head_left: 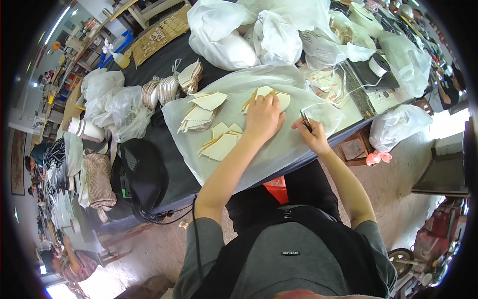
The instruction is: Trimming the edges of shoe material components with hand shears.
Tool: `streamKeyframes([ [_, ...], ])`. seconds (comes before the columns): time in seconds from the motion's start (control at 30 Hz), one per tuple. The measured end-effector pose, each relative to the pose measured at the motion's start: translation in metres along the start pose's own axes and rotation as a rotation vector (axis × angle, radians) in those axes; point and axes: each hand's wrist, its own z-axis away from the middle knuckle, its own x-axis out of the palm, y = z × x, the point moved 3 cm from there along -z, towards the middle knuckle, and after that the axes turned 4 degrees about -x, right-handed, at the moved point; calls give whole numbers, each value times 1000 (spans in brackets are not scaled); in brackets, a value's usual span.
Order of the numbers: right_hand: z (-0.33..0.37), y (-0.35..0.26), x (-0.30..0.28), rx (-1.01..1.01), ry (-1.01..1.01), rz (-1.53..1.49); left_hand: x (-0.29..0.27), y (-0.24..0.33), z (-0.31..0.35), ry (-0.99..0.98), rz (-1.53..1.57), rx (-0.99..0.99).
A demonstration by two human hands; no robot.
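Cream, tan-edged layered pieces (284, 101) lie under the left grip (264, 117), closure unclear; the right grip (314, 137) clamps dark snips (305, 120).

The pieces (221, 148) are cream, the sheet (284, 149) whitish

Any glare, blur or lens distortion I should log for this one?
Head view: fisheye bowing of the work table, with black corners; head view: glare washing out the floor at lower left; head view: left hand and cream cut pieces fairly clear, but the dark metal tool in the right hand lacks fine detail.
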Motion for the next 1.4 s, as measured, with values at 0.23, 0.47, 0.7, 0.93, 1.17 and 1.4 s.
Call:
streamKeyframes([
  [0.23, -12, -42, -40, -215, 46, 219, -2, -21, -1, -92, -78, -8],
  [0.47, -59, -19, -71, -322, -270, 834, -64, 24, 53, 243, -172, 64],
  [0.7, -69, -58, -40, -706, -250, 955, -22, 58, 110, 49, 43, -79],
  [0.93, -73, -61, 43, -89, -726, 204, -24, 47, 115, 77, 101, -101],
  [1.17, -75, -29, 54, 219, -753, 175, -25, 40, 122, 108, 16, -150],
  [1.4, -77, -27, 55, 144, -839, 281, -22, 39, 132, 97, 27, -214],
])
